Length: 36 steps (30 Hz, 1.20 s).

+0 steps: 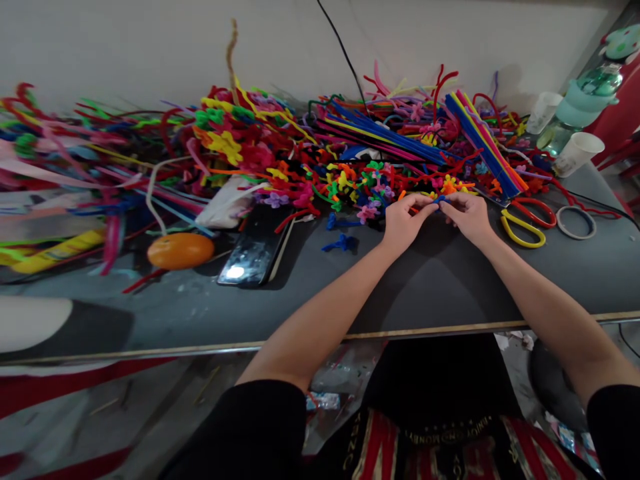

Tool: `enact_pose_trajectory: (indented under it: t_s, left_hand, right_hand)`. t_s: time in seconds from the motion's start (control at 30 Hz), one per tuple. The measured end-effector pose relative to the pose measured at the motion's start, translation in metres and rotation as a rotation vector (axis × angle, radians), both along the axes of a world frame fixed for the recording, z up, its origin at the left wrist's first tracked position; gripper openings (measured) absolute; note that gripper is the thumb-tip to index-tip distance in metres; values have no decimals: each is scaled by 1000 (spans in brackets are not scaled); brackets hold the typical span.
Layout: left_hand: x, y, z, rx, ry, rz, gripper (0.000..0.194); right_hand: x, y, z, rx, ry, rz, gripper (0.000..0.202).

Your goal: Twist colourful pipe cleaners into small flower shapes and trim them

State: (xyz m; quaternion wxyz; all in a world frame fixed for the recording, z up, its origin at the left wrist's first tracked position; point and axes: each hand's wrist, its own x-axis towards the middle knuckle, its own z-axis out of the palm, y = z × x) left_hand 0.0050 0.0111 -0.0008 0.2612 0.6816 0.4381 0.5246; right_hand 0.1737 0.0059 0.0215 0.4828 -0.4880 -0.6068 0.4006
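Note:
Between my fingertips is a small blue pipe cleaner piece (440, 199), pinched from both sides. My left hand (407, 220) has thumb and forefinger closed on its left end. On its right end, my right hand (469, 215) grips in the same way. The piece's exact shape is mostly covered by the fingers. Blue pipe cleaner flowers (342, 243) lie on the table to the left of my hands. Just beyond the hands spreads a heap of small colourful pipe cleaner flowers (367, 190).
Scissors with red and yellow handles (523, 229) and a grey tape ring (576, 222) lie to the right. Paper cups (580, 152) and a bottle (583, 107) stand at the far right. Leftward are a phone (255, 250) and an orange (181, 251). Pipe cleaner bundles (485, 143) lie behind.

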Motion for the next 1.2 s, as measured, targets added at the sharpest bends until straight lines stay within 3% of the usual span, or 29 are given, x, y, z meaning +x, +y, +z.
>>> enact_pose_trajectory:
  t_s: [0.33,0.43,0.67,0.87,1.2]
  left_hand:
    - [1,-10,6,190,208,86,18]
    - [2,-11,5,213,239,126,17]
    - [3,-13,8,67,160,92,15]
    - [0,-12,8,42,174,61,18]
    - [1,-10,9,-45,140,4,13]
  right_hand:
    - [-5,-1,-4,-133,71,-14,25]
    - [-9,-3,-4,-109,75,-39,22]
    - [-9,-9,-1,103,-93,-88,15]
    - [-7,-8,0,113,-129,-127,15]
    - [-8,-9,1,129,-155,-70,12]
